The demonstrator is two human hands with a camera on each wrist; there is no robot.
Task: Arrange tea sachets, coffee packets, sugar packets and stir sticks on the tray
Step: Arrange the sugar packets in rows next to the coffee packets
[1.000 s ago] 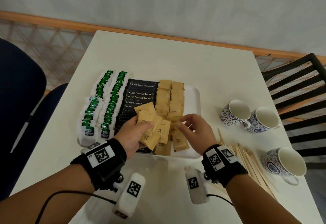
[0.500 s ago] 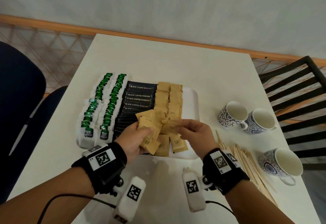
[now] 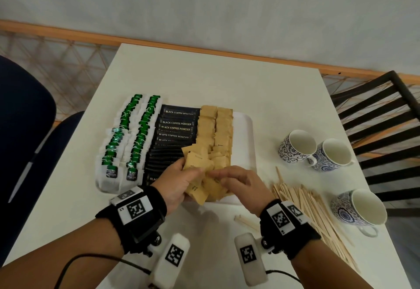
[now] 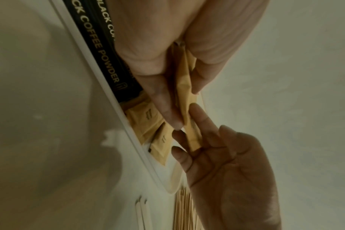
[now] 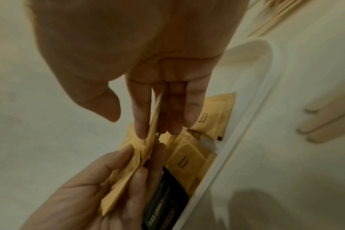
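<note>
A white tray (image 3: 244, 134) carries rows of green tea sachets (image 3: 136, 138), black coffee packets (image 3: 177, 125) and brown sugar packets (image 3: 216, 129). Over its near edge my left hand (image 3: 181, 179) grips a fanned bunch of sugar packets (image 3: 197, 159). My right hand (image 3: 227, 176) meets the bunch from the right. In the right wrist view one sugar packet (image 5: 155, 118) is pinched between its index and middle fingers, with the thumb free. The left wrist view shows the same packet (image 4: 193, 137) still touching the bunch. Stir sticks (image 3: 306, 204) lie heaped on the table right of the tray.
Three patterned cups (image 3: 297, 145) (image 3: 334, 154) (image 3: 361, 209) stand right of the tray and behind the stick heap. Two loose sticks (image 3: 246, 221) lie near my right wrist. A black slatted chair (image 3: 375, 111) is at the right, a blue chair (image 3: 22, 129) at the left.
My right hand moved left from the tray's sugar rows to the bunch and took a packet between its fingers. Both hands came a little nearer to the tray's front edge.
</note>
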